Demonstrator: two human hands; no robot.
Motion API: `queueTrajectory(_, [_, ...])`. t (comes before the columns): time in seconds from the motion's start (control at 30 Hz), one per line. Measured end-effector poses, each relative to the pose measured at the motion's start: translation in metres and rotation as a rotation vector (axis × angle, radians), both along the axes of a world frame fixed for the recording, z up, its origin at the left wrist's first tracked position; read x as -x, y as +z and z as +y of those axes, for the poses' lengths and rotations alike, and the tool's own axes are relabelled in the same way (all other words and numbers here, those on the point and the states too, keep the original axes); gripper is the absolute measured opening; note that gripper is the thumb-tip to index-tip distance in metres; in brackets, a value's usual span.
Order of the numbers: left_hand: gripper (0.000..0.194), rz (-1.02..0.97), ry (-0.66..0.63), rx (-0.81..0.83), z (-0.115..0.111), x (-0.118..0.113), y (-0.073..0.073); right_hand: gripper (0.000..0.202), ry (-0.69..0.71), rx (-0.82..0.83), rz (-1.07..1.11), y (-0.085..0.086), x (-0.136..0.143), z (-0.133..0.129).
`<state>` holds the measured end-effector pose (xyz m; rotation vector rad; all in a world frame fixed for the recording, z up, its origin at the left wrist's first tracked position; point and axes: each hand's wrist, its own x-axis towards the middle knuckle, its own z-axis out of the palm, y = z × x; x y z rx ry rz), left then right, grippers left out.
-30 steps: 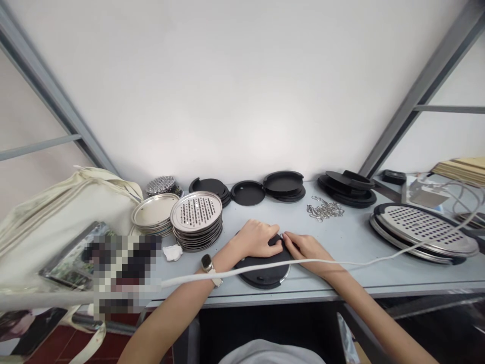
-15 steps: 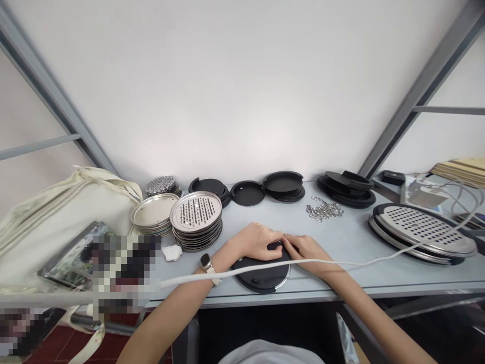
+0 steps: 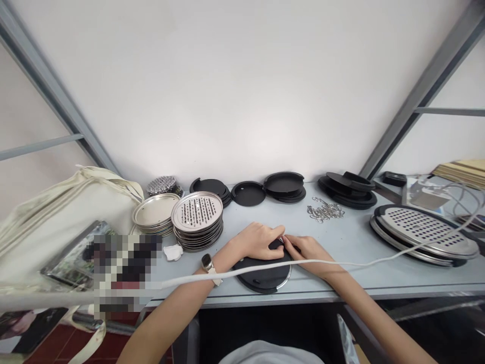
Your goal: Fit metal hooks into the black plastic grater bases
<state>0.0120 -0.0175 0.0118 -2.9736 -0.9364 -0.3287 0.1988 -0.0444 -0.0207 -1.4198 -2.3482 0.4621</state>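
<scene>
Black disc (image 3: 264, 277) beneath left fingers (image 3: 278, 247); right fingers (image 3: 287, 241) at its edge.

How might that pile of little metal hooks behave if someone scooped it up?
The metal hooks would probably come up in a tangle, since they overlap loosely. Each looks like thin bent wire, so likely light yet stiff. Some might slip away.

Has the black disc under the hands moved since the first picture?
Yes, slightly: the black disc now lies nearer the table's front edge.
</scene>
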Motion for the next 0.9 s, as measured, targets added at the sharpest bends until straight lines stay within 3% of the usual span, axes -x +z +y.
queueTrajectory(0.9, [0.018, 0.008, -0.024, 0.005, 0.0011, -0.0006, -0.0011, 0.035, 0.006, -0.006, -0.003, -0.0023, 0.0, 0.0004])
